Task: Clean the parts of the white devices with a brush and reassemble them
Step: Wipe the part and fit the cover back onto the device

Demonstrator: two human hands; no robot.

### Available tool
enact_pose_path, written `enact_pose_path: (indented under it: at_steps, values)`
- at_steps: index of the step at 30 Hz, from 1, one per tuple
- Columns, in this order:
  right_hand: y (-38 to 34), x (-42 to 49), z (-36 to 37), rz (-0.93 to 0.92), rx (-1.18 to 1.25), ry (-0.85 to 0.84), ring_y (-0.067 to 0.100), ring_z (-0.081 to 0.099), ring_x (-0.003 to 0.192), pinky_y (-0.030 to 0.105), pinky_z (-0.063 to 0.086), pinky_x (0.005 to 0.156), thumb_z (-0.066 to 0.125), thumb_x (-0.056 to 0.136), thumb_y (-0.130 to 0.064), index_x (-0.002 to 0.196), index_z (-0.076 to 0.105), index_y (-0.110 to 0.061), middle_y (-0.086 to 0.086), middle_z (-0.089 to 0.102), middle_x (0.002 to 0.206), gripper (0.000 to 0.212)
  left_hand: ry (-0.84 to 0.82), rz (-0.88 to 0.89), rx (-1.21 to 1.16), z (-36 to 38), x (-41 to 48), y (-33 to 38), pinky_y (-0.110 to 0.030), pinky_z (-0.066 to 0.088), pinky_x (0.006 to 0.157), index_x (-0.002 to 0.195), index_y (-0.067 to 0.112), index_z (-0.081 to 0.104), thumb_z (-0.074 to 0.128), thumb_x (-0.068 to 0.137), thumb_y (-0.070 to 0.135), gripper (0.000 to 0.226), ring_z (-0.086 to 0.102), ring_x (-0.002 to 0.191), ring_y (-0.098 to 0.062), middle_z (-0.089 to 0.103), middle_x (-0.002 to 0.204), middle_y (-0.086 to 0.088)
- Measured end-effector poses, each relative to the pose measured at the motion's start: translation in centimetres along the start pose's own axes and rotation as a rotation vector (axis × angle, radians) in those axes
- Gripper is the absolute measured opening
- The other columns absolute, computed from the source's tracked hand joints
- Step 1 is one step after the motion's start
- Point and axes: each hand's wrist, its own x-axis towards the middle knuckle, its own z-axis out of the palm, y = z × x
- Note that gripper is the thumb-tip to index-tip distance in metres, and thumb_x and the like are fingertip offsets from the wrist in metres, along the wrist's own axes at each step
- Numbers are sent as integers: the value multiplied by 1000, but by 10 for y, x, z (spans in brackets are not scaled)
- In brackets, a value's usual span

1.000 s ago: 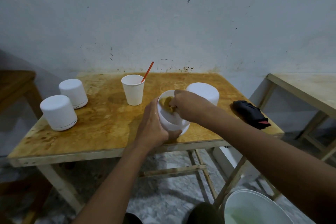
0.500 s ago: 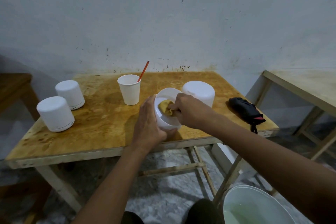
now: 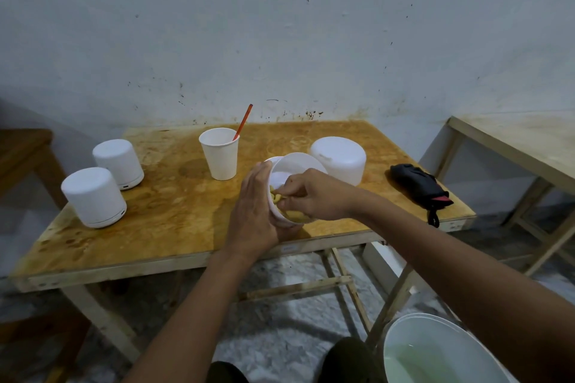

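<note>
Shell [image 3: 295, 165] tilted toward us, left hand [image 3: 252, 211] cupping its side over counter [image 3: 155, 227] edge so mouth faces right hand [image 3: 314, 196], which pinches yellow wad [image 3: 275, 197] against inner wall. We read: wiping step; brush [image 3: 244, 121] parked in cup [image 3: 219, 154] beyond left hand.

This looked like a bare, makeshift workroom rather than a home. A stained plywood worktop [image 3: 174, 196] on a raw timber frame stood with its far edge against a scuffed, speckled whitewashed wall [image 3: 280, 40], and several identical white devices [image 3: 93, 196] stood near its left edge. A second rough timber table [image 3: 513, 146] stood beyond the worktop's right edge and a darker wooden one [image 3: 21, 146] beyond its left, over a mottled grey floor [image 3: 280, 336] with a white bucket [image 3: 435, 316] of liquid beside the frame.
</note>
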Motion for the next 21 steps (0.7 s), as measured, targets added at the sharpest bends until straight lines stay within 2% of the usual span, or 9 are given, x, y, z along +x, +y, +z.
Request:
enact_pose_path:
  at_steps: [2, 4, 6, 7, 11, 14, 16, 18, 21]
  values:
    - [0, -1, 1, 107, 136, 146, 19, 63, 86, 25, 48, 77, 58, 98, -19, 95, 76, -10, 3, 71, 89, 20, 7, 14, 5, -1, 1, 3, -35, 30, 111, 148, 7, 27, 87, 63, 43, 110, 24, 143, -22, 31, 153, -10]
    - [-3, 1, 8, 245, 375, 327, 15, 65, 83, 28, 52, 76, 57, 98, -21, 94, 77, -11, 4, 73, 89, 22, 7, 34, 9, -1, 1, 4, -36, 29, 114, 149, 7, 26, 83, 65, 45, 108, 23, 144, -22, 31, 153, -10]
    - [-6, 4, 15, 299, 539, 359, 9, 60, 75, 26, 49, 71, 59, 97, -20, 85, 76, -11, -1, 70, 78, 23, 1, 39, 19, -1, 0, 4, -32, 27, 113, 149, 12, 23, 82, 64, 49, 110, 23, 145, -22, 30, 154, -10]
    - [-7, 4, 18, 284, 527, 330, 6, 58, 73, 24, 47, 70, 59, 97, -19, 81, 75, -11, -5, 67, 75, 23, -1, 29, 13, -1, 0, 3, -31, 27, 113, 149, 14, 22, 85, 63, 48, 112, 24, 145, -22, 30, 154, -10]
    - [-7, -5, 6, 58, 125, 17, 0, 58, 75, 13, 43, 70, 57, 97, -12, 89, 75, -19, -15, 66, 80, 21, -2, 2, -3, -1, 2, -3, -33, 32, 111, 150, 16, 23, 89, 63, 39, 111, 26, 143, -22, 31, 154, -8]
    - [-10, -9, -14, -8, -231, -257, 11, 52, 69, 22, 38, 66, 51, 99, -10, 88, 71, -22, -13, 58, 72, 26, -10, 26, 33, 0, 4, -4, -34, 33, 109, 150, 18, 22, 90, 65, 31, 110, 25, 143, -22, 29, 155, -6]
    - [-15, -12, -19, 26, -509, -369, 15, 49, 69, 21, 33, 59, 49, 98, -6, 103, 72, -22, -13, 53, 76, 28, -13, 61, 76, 1, 5, -1, -34, 35, 105, 150, 18, 21, 90, 65, 27, 110, 23, 143, -22, 29, 155, -7]
    - [-19, -17, -18, 65, -790, -351, 15, 50, 73, 19, 33, 56, 51, 96, -4, 126, 64, -21, -4, 56, 99, 38, -10, 76, 106, 0, 5, 3, -33, 35, 103, 149, 22, 18, 90, 63, 27, 113, 23, 143, -21, 28, 155, -6]
    - [-21, -25, -17, 92, -1033, -162, 23, 56, 102, 29, 42, 64, 52, 95, -5, 131, 57, -14, 10, 50, 123, 38, -8, 82, 121, 1, 4, 3, -35, 36, 102, 147, 23, 16, 92, 58, 34, 118, 25, 142, -23, 29, 153, -5]
